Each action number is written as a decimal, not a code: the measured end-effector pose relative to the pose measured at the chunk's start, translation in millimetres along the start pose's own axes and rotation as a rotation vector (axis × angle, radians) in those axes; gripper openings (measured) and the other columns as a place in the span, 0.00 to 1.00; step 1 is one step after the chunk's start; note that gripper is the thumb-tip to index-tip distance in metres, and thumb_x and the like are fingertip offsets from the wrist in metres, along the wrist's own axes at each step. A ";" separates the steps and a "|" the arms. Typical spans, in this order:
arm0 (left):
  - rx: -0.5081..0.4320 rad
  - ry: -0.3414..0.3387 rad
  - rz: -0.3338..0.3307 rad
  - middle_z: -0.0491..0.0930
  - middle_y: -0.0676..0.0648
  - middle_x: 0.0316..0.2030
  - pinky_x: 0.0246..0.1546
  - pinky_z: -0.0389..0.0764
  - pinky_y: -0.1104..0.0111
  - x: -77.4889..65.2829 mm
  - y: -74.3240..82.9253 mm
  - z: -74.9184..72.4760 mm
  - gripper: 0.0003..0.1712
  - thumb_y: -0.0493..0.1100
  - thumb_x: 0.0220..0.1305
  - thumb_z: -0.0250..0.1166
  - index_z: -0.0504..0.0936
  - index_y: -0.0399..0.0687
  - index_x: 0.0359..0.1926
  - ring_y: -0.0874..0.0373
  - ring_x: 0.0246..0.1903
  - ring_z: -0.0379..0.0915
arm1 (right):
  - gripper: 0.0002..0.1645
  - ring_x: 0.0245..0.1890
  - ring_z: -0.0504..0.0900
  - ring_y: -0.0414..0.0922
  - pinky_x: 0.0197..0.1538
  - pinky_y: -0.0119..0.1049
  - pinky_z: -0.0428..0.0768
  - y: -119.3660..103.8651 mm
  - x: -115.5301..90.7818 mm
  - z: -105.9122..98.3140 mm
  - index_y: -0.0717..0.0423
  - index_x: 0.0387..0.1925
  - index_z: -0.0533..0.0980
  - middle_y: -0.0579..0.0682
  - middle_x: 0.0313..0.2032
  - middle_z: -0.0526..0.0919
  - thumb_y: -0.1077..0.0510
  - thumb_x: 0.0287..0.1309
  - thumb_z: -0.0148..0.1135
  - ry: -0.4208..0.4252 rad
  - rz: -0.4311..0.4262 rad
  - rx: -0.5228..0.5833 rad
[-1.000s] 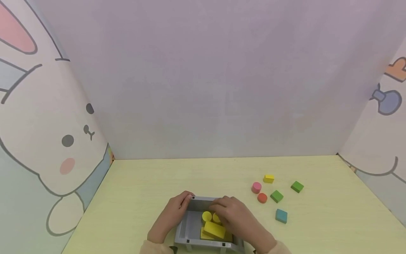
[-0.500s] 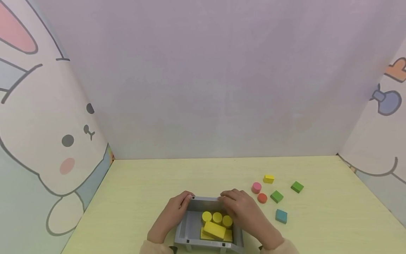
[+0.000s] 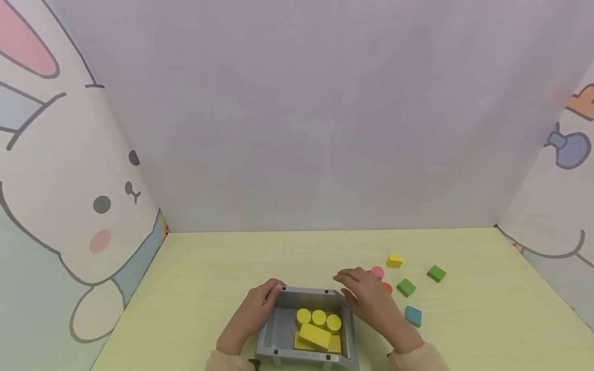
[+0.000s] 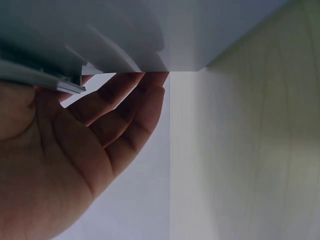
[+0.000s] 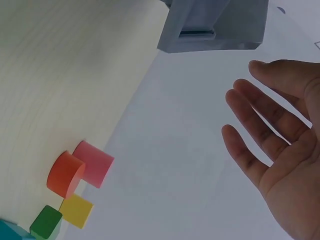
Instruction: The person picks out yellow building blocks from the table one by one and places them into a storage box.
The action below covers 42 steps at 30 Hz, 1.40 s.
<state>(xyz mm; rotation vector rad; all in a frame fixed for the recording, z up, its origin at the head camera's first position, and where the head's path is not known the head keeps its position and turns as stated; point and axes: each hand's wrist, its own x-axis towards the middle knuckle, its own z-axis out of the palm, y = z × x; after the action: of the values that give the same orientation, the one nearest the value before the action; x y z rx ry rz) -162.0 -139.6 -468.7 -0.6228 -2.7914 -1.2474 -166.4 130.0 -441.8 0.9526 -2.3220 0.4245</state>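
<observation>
At the front of the table is a grey plastic bin point(image 3: 281, 330). Three yellow cylinders point(image 3: 318, 317) stand inside it, beside two yellow rectangular blocks point(image 3: 314, 336), one lying tilted on the other. My left hand point(image 3: 250, 312) grips the bin's far left corner, thumb at the rim; in the left wrist view its fingers point(image 4: 137, 132) lie along the outside of the grey wall point(image 4: 175, 35). Just off the bin's right side, my right hand point(image 3: 373, 301) holds nothing. The right wrist view shows that hand point(image 5: 287, 145) with fingers spread, apart from the bin point(image 5: 240, 25).
Right of the bin lie loose blocks: a pink cylinder point(image 3: 378, 272), a red cylinder point(image 3: 387, 288) partly behind my right hand, a yellow block point(image 3: 395, 261), two green blocks point(image 3: 406, 287) and a blue block point(image 3: 413, 316). A pale wall point(image 3: 325, 154) rises behind the table.
My right hand has come up out of the bin and moved right, off its rim, uncovering the third yellow cylinder. The left hand has kept its grip on the corner.
</observation>
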 end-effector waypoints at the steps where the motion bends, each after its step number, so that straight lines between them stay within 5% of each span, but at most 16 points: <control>1: 0.005 0.001 0.001 0.80 0.48 0.40 0.41 0.78 0.54 0.3 -0.3 0.2 0.20 0.53 0.72 0.39 0.75 0.49 0.43 0.59 0.38 0.71 | 0.22 0.35 0.78 0.45 0.33 0.41 0.81 2.1 -0.5 0.0 0.57 0.36 0.79 0.50 0.35 0.83 0.68 0.32 0.72 0.005 0.003 -0.003; 25: -0.004 0.000 0.008 0.80 0.47 0.40 0.40 0.78 0.54 1.3 0.5 0.0 0.18 0.50 0.72 0.40 0.75 0.48 0.43 0.58 0.37 0.72 | 0.21 0.28 0.79 0.48 0.26 0.42 0.80 52.2 -21.1 2.9 0.60 0.34 0.78 0.55 0.34 0.83 0.71 0.30 0.71 -0.008 0.140 -0.081; 35: 0.003 0.007 0.012 0.80 0.47 0.39 0.40 0.78 0.54 0.8 -0.1 0.4 0.18 0.50 0.72 0.41 0.75 0.48 0.43 0.58 0.38 0.72 | 0.16 0.28 0.80 0.50 0.25 0.46 0.79 70.8 -29.3 5.4 0.61 0.31 0.79 0.56 0.32 0.83 0.72 0.32 0.66 0.064 0.145 -0.085; 42: 0.000 0.005 0.010 0.80 0.48 0.40 0.39 0.77 0.54 0.5 -1.7 0.7 0.18 0.51 0.72 0.40 0.75 0.49 0.43 0.58 0.37 0.72 | 0.21 0.33 0.78 0.55 0.29 0.51 0.78 75.6 -33.9 0.0 0.62 0.35 0.78 0.58 0.35 0.82 0.69 0.30 0.70 -0.020 0.239 -0.076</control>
<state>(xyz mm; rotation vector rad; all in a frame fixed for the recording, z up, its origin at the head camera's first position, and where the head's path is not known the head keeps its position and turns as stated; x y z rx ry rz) -163.0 -140.0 -470.3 -0.6327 -2.7806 -1.2459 -201.3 200.4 -468.2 0.6486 -2.4610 0.4203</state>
